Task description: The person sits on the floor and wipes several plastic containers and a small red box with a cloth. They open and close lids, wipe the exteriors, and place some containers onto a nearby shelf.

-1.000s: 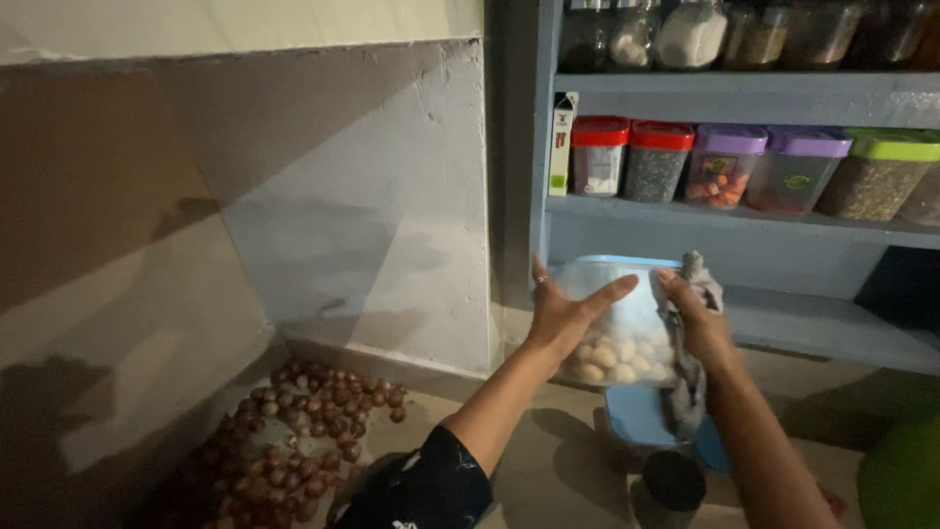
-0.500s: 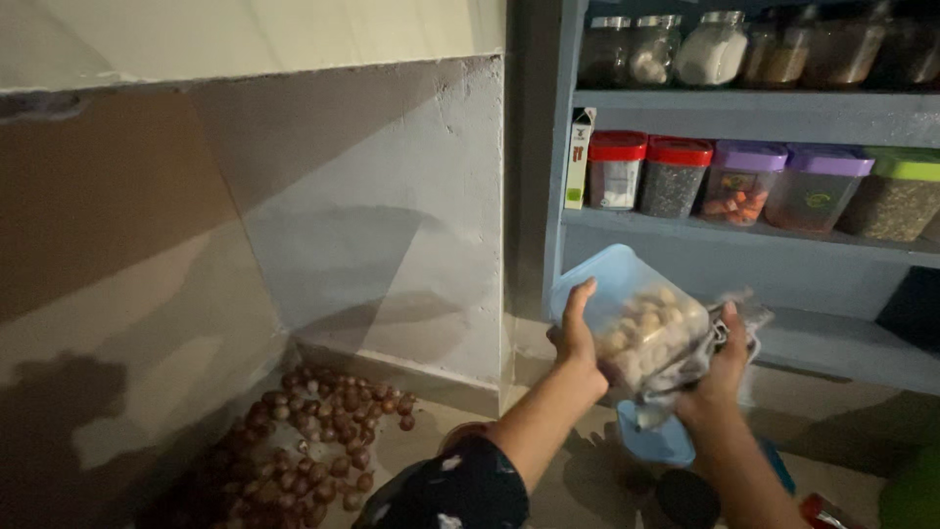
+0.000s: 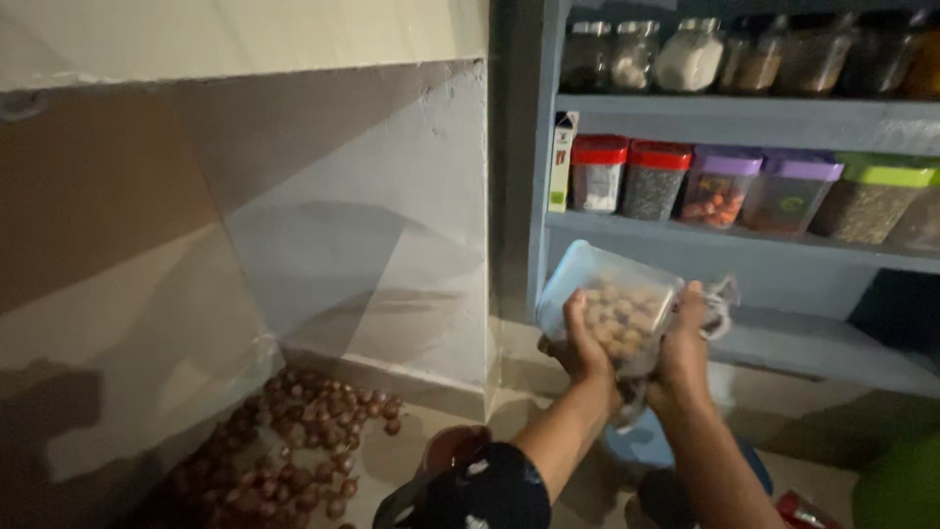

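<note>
Both hands, left [image 3: 585, 345] and right [image 3: 682, 343], clasp a clear tub [image 3: 609, 304] of pale round things, tilted, in front of the grey shelf [image 3: 783, 338]. Risk: tilt plus a loose lid could spill it.

Clear plastic container [image 3: 615, 310] with pale blue lid, tilted, full of small tan balls – held mid-air before the shelves
</note>
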